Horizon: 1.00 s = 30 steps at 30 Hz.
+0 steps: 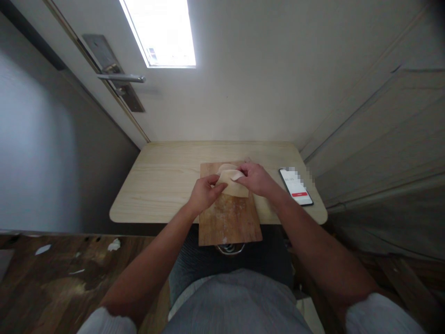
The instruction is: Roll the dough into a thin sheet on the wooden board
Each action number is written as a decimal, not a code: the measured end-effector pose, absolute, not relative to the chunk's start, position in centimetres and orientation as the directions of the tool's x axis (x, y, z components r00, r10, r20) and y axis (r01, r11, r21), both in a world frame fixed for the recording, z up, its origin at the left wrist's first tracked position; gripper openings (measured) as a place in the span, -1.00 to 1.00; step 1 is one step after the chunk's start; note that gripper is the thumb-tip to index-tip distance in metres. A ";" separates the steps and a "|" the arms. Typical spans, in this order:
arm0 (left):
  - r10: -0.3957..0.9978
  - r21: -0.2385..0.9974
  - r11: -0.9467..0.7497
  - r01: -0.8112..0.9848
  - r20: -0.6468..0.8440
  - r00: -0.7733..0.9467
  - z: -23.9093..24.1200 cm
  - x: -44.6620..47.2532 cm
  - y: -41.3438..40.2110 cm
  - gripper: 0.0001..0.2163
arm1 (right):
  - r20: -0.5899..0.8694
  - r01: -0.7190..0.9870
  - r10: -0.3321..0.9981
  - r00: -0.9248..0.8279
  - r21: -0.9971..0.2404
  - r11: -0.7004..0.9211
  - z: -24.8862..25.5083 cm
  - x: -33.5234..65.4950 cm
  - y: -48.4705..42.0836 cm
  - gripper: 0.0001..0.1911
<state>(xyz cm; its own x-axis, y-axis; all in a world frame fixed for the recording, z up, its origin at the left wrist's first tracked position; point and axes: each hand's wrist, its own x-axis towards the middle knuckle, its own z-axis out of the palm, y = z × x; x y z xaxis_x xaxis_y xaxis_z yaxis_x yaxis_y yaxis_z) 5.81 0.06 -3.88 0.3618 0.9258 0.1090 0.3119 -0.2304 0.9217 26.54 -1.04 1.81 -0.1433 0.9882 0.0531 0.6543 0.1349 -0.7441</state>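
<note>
A thin, pale sheet of dough (233, 187) is held above the far half of a wooden cutting board (229, 220). My left hand (206, 191) pinches its left edge between thumb and fingers. On the opposite side, my right hand (255, 178) grips the upper right edge, where the dough is folded over. Part of the sheet lies hidden behind my fingers. White, flour-like dust marks the board, whose near end juts past the table's front edge.
A light wood table (156, 181) stands against a white door with a metal handle (121, 78). To the right of the board lies a phone (296, 186) with a lit screen. White scraps (114, 245) litter the floor at left.
</note>
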 end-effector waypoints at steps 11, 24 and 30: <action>0.934 0.905 -0.254 0.343 0.138 0.329 -3.3 6.0 0.6 -0.81 | 0.012 0.666 0.978 -0.209 -0.730 0.151 2.3 27.0 0.7 -0.84; 0.935 0.905 -0.284 0.317 0.187 0.302 -3.4 6.3 1.5 -0.81 | 0.012 0.681 0.980 -0.197 -0.717 0.145 3.3 27.0 1.5 -0.89; 0.939 0.920 -0.263 0.290 0.174 0.297 -3.0 6.7 1.9 -0.82 | 0.000 0.686 0.981 -0.193 -0.715 0.134 3.8 27.0 2.2 -0.91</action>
<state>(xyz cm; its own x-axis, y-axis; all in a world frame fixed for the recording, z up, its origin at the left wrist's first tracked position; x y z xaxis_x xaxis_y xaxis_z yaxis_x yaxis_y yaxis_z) 6.70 1.89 -3.04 0.2975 0.9387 0.1745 0.2901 -0.2630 0.9202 27.03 2.22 3.81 -0.1928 0.9812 -0.0004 0.6861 0.1345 -0.7149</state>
